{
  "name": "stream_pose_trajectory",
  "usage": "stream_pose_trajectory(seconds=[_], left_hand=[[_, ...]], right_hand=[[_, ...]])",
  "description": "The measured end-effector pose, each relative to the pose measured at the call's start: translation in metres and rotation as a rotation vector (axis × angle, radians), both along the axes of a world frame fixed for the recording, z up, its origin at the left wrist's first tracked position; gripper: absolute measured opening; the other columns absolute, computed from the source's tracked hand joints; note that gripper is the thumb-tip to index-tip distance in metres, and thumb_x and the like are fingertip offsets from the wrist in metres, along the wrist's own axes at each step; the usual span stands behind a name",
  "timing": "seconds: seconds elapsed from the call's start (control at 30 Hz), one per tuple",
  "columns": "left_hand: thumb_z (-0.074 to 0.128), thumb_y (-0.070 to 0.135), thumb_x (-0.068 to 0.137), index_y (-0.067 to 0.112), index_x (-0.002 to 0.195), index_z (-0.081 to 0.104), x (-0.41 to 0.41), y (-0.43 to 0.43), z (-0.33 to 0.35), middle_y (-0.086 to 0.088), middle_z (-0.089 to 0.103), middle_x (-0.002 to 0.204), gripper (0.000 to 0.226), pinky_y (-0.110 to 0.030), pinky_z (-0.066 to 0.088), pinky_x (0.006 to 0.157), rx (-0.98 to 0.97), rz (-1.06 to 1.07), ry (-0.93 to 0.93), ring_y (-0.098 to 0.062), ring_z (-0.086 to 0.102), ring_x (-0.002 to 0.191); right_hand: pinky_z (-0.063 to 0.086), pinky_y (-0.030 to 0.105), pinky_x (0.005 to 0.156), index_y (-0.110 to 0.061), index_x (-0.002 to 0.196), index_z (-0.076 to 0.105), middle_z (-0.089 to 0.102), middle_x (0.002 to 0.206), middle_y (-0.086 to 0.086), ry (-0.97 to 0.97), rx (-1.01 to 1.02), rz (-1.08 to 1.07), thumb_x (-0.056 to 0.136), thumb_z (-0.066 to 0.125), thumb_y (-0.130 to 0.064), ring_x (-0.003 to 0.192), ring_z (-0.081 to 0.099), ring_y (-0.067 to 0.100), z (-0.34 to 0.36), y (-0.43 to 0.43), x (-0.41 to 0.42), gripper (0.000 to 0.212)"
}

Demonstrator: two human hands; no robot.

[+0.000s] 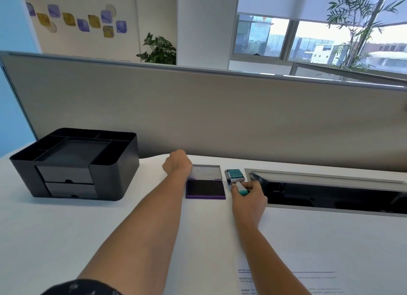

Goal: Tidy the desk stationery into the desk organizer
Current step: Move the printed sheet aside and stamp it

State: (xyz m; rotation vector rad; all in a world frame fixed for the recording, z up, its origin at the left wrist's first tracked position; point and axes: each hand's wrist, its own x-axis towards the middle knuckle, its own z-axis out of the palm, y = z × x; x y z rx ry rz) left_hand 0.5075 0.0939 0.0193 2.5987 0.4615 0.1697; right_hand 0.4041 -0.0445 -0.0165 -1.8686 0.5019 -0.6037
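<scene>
A black desk organizer (pixel 110 173) with several top compartments and two front drawers stands at the left of the white desk. A purple ink pad (pixel 206 189) lies open in the middle, its grey lid (pixel 207 172) tipped back. My left hand (pixel 178 162) rests at the lid's left edge; its fingers are hidden, so I cannot tell whether it grips the lid. Right of the pad sits a teal roller stamp (pixel 234 176), and my right hand (pixel 248 195) is closed around its teal and white handle.
A grey partition (pixel 220 114) runs along the back of the desk. An open cable tray slot (pixel 330 195) with a raised grey flap lies to the right of the stamp. A printed sheet of paper (pixel 290 279) lies near the front right.
</scene>
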Motion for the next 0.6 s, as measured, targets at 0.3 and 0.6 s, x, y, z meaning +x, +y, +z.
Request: stream_pose_trajectory(seconds=[0.3, 0.6], left_hand=[[0.052, 0.006, 0.089, 0.004, 0.093, 0.065, -0.004, 0.017, -0.002, -0.015, 0.066, 0.103, 0.014, -0.032, 0.044, 0.075, -0.268, -0.137, -0.27, -0.032, 0.06, 0.094], [0.063, 0.007, 0.084, 0.02, 0.076, 0.057, -0.062, 0.04, -0.006, -0.004, 0.066, 0.081, 0.016, -0.013, 0.045, 0.071, -0.765, -0.386, -0.468, -0.008, 0.062, 0.074]], right_hand=[[0.045, 0.024, 0.072, -0.005, 0.099, 0.055, 0.063, 0.103, 0.011, -0.047, 0.073, -0.056, 0.084, 0.066, -0.017, 0.092, 0.057, 0.02, 0.002, 0.001, -0.001, 0.022], [0.045, 0.026, 0.073, -0.009, 0.094, 0.055, 0.063, 0.102, 0.014, -0.111, 0.138, -0.099, 0.083, 0.066, -0.016, 0.099, 0.057, 0.029, 0.0, 0.001, -0.001, 0.017]])
